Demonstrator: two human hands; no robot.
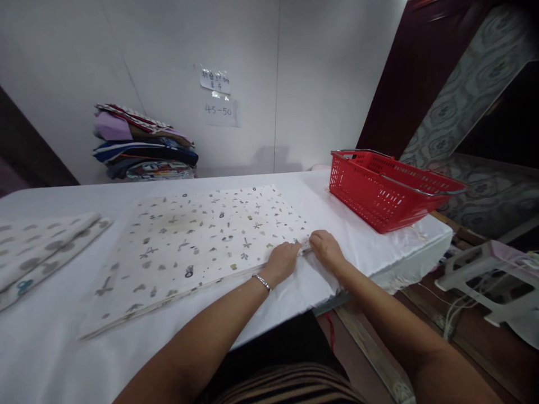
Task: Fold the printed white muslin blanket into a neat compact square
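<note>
A white cloth with small grey and green printed motifs lies flat and folded in layers on the white-covered table. At its near right corner, my left hand is closed on the cloth's edge, with a bracelet on that wrist. Just to the right, my right hand pinches the tip of the same corner. A short bit of the cloth shows between the two hands. The fingertips are partly hidden by the backs of the hands.
Another folded printed cloth lies at the left. A stack of folded fabrics stands by the wall. A red plastic basket sits at the table's right end. A white stool stands on the floor at right.
</note>
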